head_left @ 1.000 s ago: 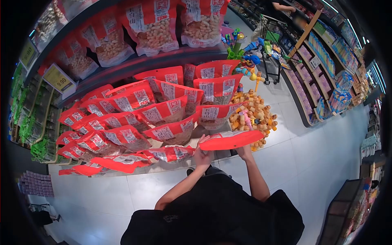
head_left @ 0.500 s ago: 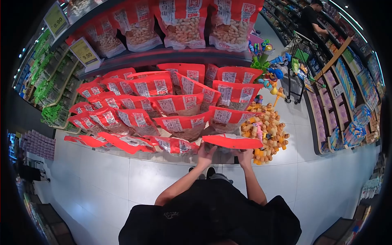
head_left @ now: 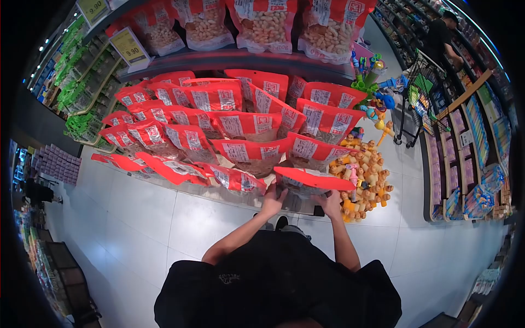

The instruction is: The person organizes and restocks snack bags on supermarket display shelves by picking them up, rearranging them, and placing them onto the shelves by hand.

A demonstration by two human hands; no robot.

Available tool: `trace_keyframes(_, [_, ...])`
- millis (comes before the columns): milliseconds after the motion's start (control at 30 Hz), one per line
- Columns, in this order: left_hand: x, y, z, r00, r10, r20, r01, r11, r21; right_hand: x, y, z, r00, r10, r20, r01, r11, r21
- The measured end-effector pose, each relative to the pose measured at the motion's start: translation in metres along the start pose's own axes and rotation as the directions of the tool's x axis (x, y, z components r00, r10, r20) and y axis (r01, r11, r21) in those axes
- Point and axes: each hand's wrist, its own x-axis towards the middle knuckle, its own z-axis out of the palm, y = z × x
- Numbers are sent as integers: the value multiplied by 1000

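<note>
A red-topped snack bag (head_left: 314,179) stands at the front right corner of the display, its top edge facing up at me. My left hand (head_left: 272,201) is at its lower left side, fingers curled against it and thumb showing. My right hand (head_left: 330,204) grips its lower right side, with the fingertips partly hidden. Just left of my left hand leans another red-topped bag (head_left: 235,178). Behind the held bag stands a similar bag (head_left: 314,150), in rows of several more with white printed labels.
Bags of peanuts (head_left: 268,30) line the shelf above, beside a 9.90 price tag (head_left: 130,48). Yellow-orange toys (head_left: 374,175) hang close to my right hand. Farther right are a shopping cart (head_left: 421,98) and a person (head_left: 442,41) in dark clothes.
The view has shifted, so the display sits slightly higher and to the right. Both hands remain at the same front bag, which tilts down a little more at its right end.
</note>
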Motion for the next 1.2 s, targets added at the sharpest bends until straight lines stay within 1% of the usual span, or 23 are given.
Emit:
trace_keyframes(33, [1,2,0,1000,-6,6,6,1000,-1,0,2,1,1000,8,-3,-8,1000,0])
trace_keyframes(100, [5,4,-1,996,-91,24,90,994,58,2,12,4,999,31,-17,-29,992,119])
trace_keyframes(133, [6,6,0,998,-55,5,54,995,86,6,17,6,1000,7,-24,-3,987,163])
trace_keyframes(167, [4,7,-1,998,-59,9,58,995,82,4,22,1,1000,12,-27,-8,987,160])
trace_keyframes(233, [0,4,-2,997,-72,26,70,996,54,-1,11,-1,999,31,12,-32,997,73])
trace_keyframes(267, [-3,3,-2,997,-75,26,73,996,56,-4,14,0,999,34,12,-35,997,75])
trace_keyframes(333, [-10,3,-2,1000,6,8,-7,1000,31,-8,18,2,1000,2,-10,-1,990,141])
trace_keyframes(367, [-10,3,-1,1000,6,8,-6,1000,31,-9,19,0,1000,3,-10,-2,990,141])
trace_keyframes(400, [-9,3,-1,999,-37,25,35,997,65,-10,11,-2,999,-25,25,27,998,-65])
trace_keyframes(433, [-9,4,0,996,-79,38,75,992,100,-10,5,-4,997,-46,65,62,961,-268])
trace_keyframes(467, [-10,5,1,996,-80,31,77,992,99,-10,14,-4,996,-48,72,66,961,-269])
trace_keyframes(533, [-12,9,2,996,41,-77,-32,994,106,-9,27,3,997,75,1,-75,995,71])
trace_keyframes(567, [-12,11,1,995,38,-90,-28,994,107,-7,32,2,997,72,14,-73,995,69])
trace_keyframes(633, [-10,11,1,998,-42,-46,45,997,63,-8,15,0,996,91,17,-91,995,36])
trace_keyframes(767, [-10,11,3,997,-5,-75,12,997,82,-5,23,0,999,34,23,-37,992,121])
trace_keyframes(867, [-14,18,-1,998,-57,-39,60,995,83,-8,27,0,999,-3,51,-1,997,81])
trace_keyframes(933, [-21,23,-7,991,-104,81,95,989,114,-15,30,4,998,-51,-30,54,992,112])
trace_keyframes(967, [-26,18,-8,991,-108,74,99,988,116,-18,32,4,998,-51,-22,53,992,113])
trace_keyframes(1033, [-38,3,-7,998,-63,0,60,953,297,-27,39,1,998,-1,-67,7,995,101])
trace_keyframes(1067, [-45,-1,-9,998,-65,-4,63,952,299,-31,42,0,998,0,-63,7,995,102])
trace_keyframes(1133, [-59,3,-23,972,-192,137,151,953,263,-39,43,-1,995,26,-95,-26,1000,7])
trace_keyframes(1167, [-68,6,-30,972,-194,133,154,952,265,-43,42,0,996,26,-90,-26,1000,8])
trace_keyframes(1200, [-77,12,-38,950,-263,171,243,961,129,-46,37,3,991,9,-136,-12,1000,-26])
